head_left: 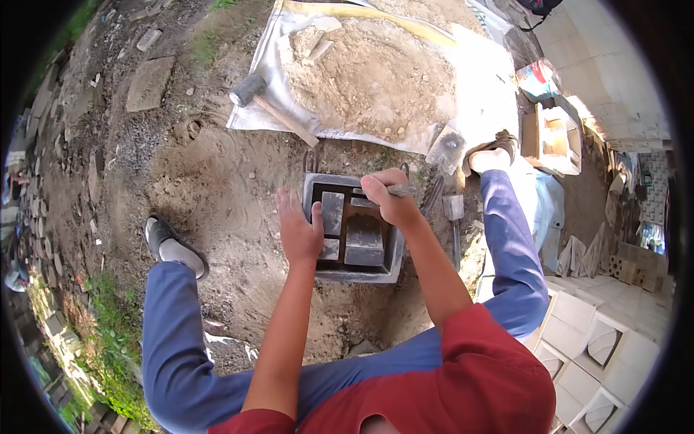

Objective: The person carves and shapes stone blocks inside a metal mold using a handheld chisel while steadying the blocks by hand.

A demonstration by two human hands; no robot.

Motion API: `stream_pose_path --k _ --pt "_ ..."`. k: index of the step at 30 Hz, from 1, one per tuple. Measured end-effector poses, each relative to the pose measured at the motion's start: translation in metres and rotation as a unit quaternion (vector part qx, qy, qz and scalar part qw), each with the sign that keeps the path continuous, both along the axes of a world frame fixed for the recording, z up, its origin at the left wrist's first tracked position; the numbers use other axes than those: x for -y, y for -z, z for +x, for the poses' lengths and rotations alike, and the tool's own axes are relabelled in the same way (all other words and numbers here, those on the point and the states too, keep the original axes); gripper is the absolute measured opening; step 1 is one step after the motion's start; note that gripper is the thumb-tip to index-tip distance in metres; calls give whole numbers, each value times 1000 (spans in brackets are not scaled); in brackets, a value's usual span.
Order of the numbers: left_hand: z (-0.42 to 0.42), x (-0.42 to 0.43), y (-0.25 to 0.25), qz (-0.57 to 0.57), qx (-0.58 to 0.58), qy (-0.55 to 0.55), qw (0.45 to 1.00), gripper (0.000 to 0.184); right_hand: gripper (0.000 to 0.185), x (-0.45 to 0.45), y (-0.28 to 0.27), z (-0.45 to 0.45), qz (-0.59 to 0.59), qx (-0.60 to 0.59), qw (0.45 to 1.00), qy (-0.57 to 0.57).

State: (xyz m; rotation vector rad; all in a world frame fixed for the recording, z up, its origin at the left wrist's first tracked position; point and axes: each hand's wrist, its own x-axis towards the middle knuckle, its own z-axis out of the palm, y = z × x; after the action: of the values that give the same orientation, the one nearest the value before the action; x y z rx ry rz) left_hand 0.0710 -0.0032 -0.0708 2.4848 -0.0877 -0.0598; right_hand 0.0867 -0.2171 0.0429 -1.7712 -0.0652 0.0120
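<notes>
A grey metal block mould (394,271) sits on the dirt between my legs, with raised dark inner blocks and narrow gaps between them. Brown soil lies in some of the gaps. My left hand (298,228) rests with fingers stretched out along the mould's left rim. Over the upper right part of the mould, my right hand (394,199) is closed around a short grey rod-like tool (401,190). One end of it sticks out to the right of the fist; the rest is mostly hidden by the hand.
A mallet (249,90) lies on the edge of a white sheet (264,58) bearing a sand pile (376,79). Right of the mould are a flat trowel (446,148) and a small tool (454,210). Pale hollow blocks (578,325) are stacked at the lower right.
</notes>
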Motion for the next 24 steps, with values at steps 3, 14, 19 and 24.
stream_pose_path --k 3,14,19,24 --pt "7 1 8 10 14 -10 1000 63 42 -5 -11 9 -29 31 999 -26" --pt "7 2 4 -8 38 -16 999 50 42 -15 29 8 3 31 999 -16" --pt "2 1 6 21 18 -7 1000 49 43 -30 8 25 -9 70 997 -15" --pt "7 0 2 1 14 6 1000 50 42 -31 38 33 0 25 999 -23"
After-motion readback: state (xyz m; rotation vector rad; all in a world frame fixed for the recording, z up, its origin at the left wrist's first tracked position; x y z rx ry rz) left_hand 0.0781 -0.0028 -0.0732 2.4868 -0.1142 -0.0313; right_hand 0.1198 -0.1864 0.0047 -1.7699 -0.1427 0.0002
